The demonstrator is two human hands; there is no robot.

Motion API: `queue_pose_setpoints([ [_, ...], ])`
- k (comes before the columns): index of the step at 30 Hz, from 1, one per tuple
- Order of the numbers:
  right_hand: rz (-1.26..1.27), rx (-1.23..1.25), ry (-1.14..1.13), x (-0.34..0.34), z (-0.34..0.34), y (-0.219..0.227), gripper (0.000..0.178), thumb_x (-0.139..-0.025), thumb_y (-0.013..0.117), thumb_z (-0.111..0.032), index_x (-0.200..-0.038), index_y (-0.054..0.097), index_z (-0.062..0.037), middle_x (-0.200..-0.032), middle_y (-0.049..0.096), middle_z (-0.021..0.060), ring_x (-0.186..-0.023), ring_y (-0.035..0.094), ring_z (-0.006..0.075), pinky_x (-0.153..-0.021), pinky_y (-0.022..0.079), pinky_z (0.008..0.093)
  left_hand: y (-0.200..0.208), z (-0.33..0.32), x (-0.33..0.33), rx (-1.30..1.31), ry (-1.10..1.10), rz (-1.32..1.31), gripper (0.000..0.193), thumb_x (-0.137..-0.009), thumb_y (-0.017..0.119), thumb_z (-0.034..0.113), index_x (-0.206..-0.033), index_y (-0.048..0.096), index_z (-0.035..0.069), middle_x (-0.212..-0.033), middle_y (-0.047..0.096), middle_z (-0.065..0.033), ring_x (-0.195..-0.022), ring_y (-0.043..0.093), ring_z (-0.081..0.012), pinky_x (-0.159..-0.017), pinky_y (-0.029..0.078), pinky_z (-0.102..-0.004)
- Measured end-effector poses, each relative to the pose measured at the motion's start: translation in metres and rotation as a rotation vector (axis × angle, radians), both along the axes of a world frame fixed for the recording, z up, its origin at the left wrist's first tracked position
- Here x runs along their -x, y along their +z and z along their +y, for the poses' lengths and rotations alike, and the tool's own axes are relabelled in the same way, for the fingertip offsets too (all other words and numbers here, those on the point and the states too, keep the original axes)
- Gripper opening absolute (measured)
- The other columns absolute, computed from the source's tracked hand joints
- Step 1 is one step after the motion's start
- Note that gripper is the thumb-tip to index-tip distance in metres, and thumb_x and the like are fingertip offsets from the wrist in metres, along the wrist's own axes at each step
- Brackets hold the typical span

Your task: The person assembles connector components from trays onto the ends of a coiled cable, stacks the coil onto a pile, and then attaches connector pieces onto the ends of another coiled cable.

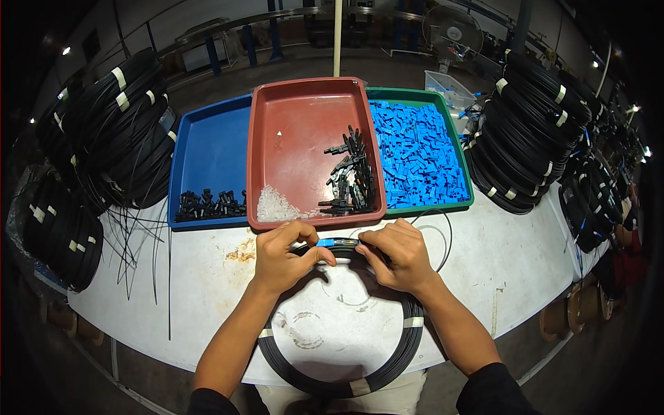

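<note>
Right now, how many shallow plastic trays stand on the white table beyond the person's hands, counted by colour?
Shallow blue plastic tray: 1
Shallow brick-red plastic tray: 1
Shallow green plastic tray: 1
Total: 3

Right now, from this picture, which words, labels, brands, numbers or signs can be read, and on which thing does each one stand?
None can be read.
White band on the black cable coil: no readable text.
Blue tray, red tray, green tray: no readable text.
Blue connector: too small to tell.
Fan hub: too small and blurred.
</note>
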State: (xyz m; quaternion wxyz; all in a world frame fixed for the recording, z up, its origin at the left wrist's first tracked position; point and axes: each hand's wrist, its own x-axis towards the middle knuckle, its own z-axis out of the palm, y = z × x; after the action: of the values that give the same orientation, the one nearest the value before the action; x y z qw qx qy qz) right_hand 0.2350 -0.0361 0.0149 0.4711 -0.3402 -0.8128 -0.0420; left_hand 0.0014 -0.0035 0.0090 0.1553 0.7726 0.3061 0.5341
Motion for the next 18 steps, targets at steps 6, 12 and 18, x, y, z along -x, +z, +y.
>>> queue_pose_setpoints([
  [6, -0.008, 0.003, 0.068, 0.0015, 0.0006, 0.0018, 0.021, -0.075, 0.082, -0.005, -0.093, 0.071, -0.0035, -0.067, 0.062, 0.0051, -0.056, 0.054, 0.0221, -0.058, 0.038, 0.0351, 0.0003, -0.0019, -0.0001, 0.076, -0.028, -0.006, 0.04, -0.063, 0.096, 0.027, -0.076, 0.066, 0.005, -0.069, 0.067, -0.0032, -0.062, 0.064, -0.0143, -0.057, 0.05, -0.0285],
  [12, -0.056, 0.021, 0.143, 0.0005, 0.0024, -0.0031, 0.021, -0.077, 0.083, -0.008, -0.094, 0.071, -0.0044, -0.068, 0.062, 0.0053, -0.058, 0.054, 0.0225, -0.059, 0.041, 0.0348, 0.0073, -0.0057, -0.0021, -0.038, -0.148, 0.216, 0.039, -0.06, 0.097, 0.026, -0.074, 0.067, 0.005, -0.066, 0.065, -0.0029, -0.061, 0.062, -0.0176, -0.057, 0.05, -0.0303],
  [18, -0.028, 0.08, 0.099, 0.0003, 0.0012, -0.0012, 0.022, -0.079, 0.082, -0.01, -0.096, 0.07, -0.0042, -0.068, 0.061, 0.0061, -0.058, 0.054, 0.0232, -0.059, 0.041, 0.0355, 0.007, -0.0061, -0.0047, 0.039, -0.157, 0.042, 0.032, -0.069, 0.094, 0.017, -0.089, 0.073, 0.002, -0.077, 0.072, -0.0076, -0.07, 0.071, -0.018, -0.062, 0.054, -0.0262],
])
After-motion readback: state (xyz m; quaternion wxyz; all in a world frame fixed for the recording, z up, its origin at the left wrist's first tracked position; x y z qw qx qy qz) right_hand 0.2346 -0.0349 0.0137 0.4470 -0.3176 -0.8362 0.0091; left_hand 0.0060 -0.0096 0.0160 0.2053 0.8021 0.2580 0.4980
